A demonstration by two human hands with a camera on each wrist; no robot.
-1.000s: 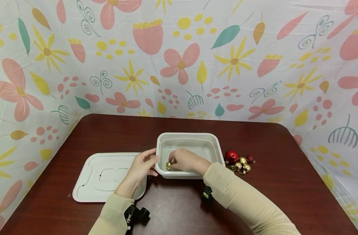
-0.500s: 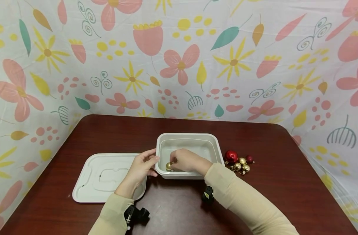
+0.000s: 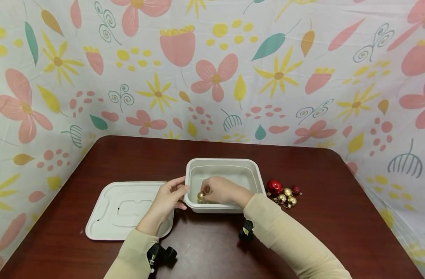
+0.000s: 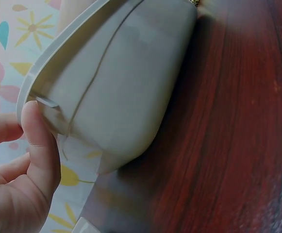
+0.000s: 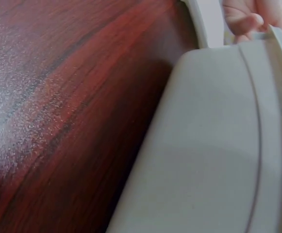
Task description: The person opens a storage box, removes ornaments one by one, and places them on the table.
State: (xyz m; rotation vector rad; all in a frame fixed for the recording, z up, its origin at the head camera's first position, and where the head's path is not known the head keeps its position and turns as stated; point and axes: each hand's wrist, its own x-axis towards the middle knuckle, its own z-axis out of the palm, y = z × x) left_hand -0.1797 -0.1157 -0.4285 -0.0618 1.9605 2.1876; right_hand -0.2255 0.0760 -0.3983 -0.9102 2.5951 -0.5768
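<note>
My right hand [image 3: 220, 190] reaches down into a pale grey plastic box [image 3: 233, 208]. Its fingers pinch a gold Christmas ball [image 3: 200, 197] near the box's front left corner. At the box's left end, my left hand [image 3: 167, 199] holds the rim with thumb and fingers. The left wrist view shows the thumb [image 4: 39, 141] against the wall just under the rim. From the right wrist view, the box's outer wall [image 5: 208, 145] hides the right hand and the ball.
Left of the box lies its white lid [image 3: 128, 215], partly under my left wrist. Just right of the box sit a large red ball [image 3: 275, 186], a small dark red ball [image 3: 296, 189] and several small gold balls [image 3: 287, 191]. A flower-print cloth [image 3: 212, 69] hangs behind the table.
</note>
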